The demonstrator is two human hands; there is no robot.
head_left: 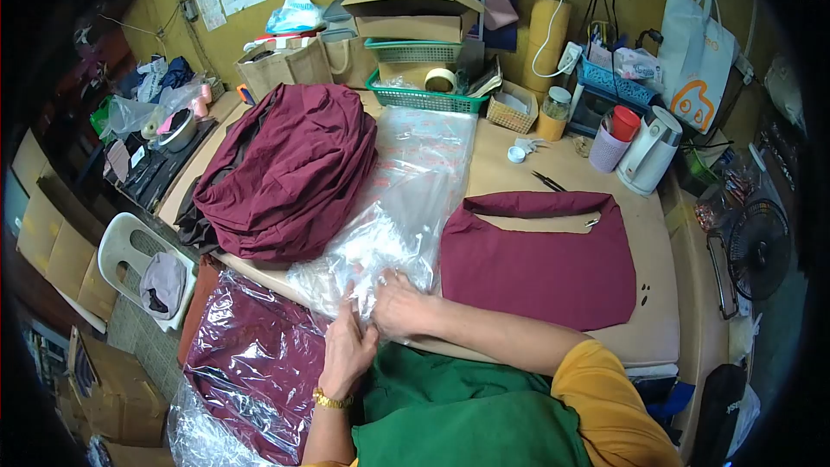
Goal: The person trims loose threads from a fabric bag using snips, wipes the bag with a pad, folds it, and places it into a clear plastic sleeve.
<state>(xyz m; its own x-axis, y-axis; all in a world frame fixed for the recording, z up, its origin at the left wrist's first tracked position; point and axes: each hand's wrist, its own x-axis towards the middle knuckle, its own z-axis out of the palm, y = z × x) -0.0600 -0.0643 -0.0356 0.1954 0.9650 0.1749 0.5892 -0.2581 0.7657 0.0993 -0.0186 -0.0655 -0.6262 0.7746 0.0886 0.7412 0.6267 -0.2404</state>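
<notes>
Clear plastic bags (415, 173) lie in a stack down the middle of the table (510, 160), crumpled at the front edge. My left hand (347, 350) has its fingers closed on the crumpled plastic there. Right beside it, my right hand (398, 304) grips the same plastic, its fingertips partly hidden. A maroon cloth bag (540, 272) lies flat to the right of my hands, its strap forming a loop at the top. At the left of the plastic is a big heap of maroon cloth (285, 173). Plastic-wrapped maroon items (255, 359) are below it.
Green baskets (424, 99) and a cardboard box (415, 13) stand at the back. Black tweezers (548, 182) lie behind the maroon bag. A kettle (648, 151), a cup (609, 149) and a jar (554, 112) are at the back right. A white chair (130, 246) stands at the left.
</notes>
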